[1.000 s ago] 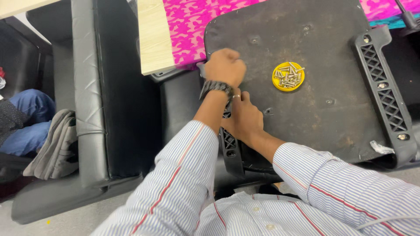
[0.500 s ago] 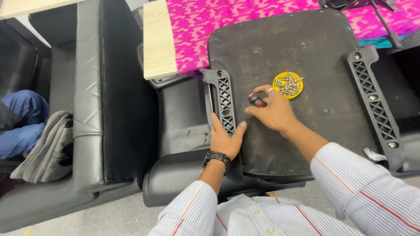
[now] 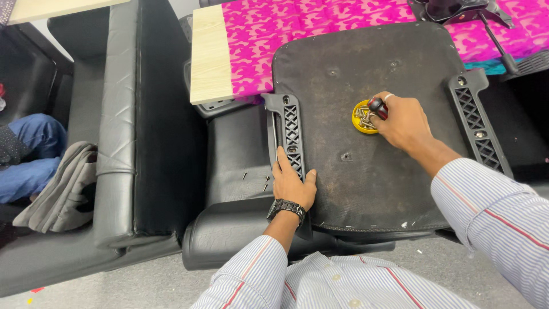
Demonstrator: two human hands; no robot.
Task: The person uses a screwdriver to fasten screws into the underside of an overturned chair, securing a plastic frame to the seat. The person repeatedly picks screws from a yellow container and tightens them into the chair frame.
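Surroundings: grey floor point(image 3: 114, 286) with black padded seating point(image 3: 120, 126) left of the seat base; a wooden tabletop point(image 3: 210, 54) under a pink patterned cloth point(image 3: 320, 28) lies behind it.
Seat base: large upturned black chair seat base point(image 3: 372, 166), underside up, resting across a black cushion point(image 3: 234, 166) and the table edge.
Brackets: left bracket point(image 3: 291, 134), a black lattice plastic strip, lies along the seat base's left edge; right bracket point(image 3: 477, 129) lies along its right edge.
Bystander: blue-trousered leg point(image 3: 23, 154) and folded grey cloth point(image 3: 63, 189), far left of the seat base.
Left hand: left hand point(image 3: 293, 184), wristwatch point(image 3: 286, 209) on the wrist, pressed flat on the lower end of the left bracket at the seat base's left edge; fingers spread, clasping nothing.
Right hand: right hand point(image 3: 403, 120), over the middle of the seat base, fingers closed round a screwdriver handle point(image 3: 377, 106), red and black.
Lid: yellow lid point(image 3: 363, 117), round, holding screws, on the seat base centre, touching the right hand's fingertips.
Loose screws: loose screws point(image 3: 266, 183) on the cushion, just left of the seat base.
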